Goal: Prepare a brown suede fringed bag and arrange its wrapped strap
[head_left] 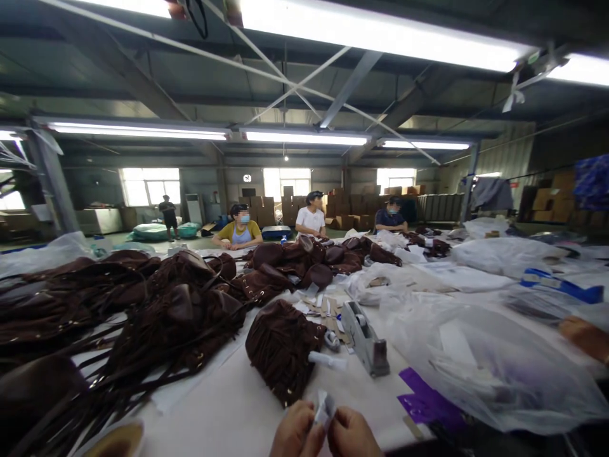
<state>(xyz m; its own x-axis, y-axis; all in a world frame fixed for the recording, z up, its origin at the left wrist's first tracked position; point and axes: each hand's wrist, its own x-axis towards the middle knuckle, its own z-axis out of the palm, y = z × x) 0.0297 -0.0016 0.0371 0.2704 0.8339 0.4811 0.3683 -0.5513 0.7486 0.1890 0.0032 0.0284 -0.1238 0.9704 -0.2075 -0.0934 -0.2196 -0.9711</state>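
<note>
Pinching a small white folded paper tag (325, 407) between left hand (295, 433) and right hand (351, 435) at desk's (238, 406) near edge; both grips closed on it. Brown fringed suede bag (281, 348) lies just beyond, untagged as far as visible; pile of brown bags (143, 304) waits left.

No readable text, label, brand or number showing anywhere. White tag (325, 408) being pinched at near edge: print not legible. Round wall clock (247, 178) hanging far off: too small to read.
</note>
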